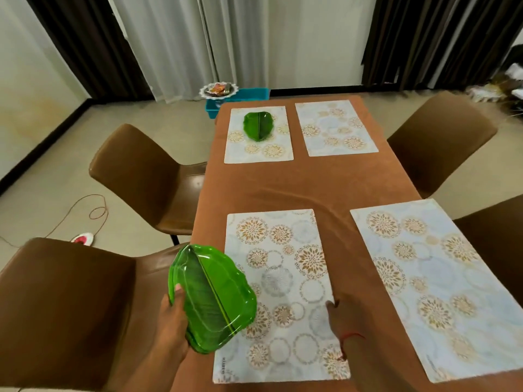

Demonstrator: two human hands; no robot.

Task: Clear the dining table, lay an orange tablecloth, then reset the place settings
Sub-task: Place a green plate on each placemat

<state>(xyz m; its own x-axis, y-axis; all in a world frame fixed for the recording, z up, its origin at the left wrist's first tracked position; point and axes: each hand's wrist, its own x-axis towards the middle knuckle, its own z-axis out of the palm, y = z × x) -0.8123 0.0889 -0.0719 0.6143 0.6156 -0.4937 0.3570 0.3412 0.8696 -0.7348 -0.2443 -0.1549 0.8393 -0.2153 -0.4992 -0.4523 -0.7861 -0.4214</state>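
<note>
Left hand [172, 321] is nearest, fingers curled under and thumb pressed on the rim of a green leaf-shaped plate [212, 298], maybe a small stack of them, hard to tell from here. It's glossy, translucent green with a dark midrib down the centre and a wavy edge, held tilted over the near-left edge of the surface, overlapping the left side of the near-left placemat [278, 295]. Right hand [343, 321] rests on that same mat's right edge, fingers loosely together and holding nothing, with a red thread around the wrist.

Orange tablecloth [305, 182] already covers the surface, with a soft crease running across the middle. Four patterned placemats sit on it: the near-right placemat [435, 284] is bare, the far-right placemat [335, 127] too, and the far-left placemat [259, 134] carries a second green leaf plate [258, 125]. Plenty of open cloth between the near and far pairs.

Brown chairs [141, 176] crowd both long sides. Past the far end, a blue bin [249, 94] sits on the floor with a white dish [218, 89] on it. A cord [85, 213] loops across the floor at left.
</note>
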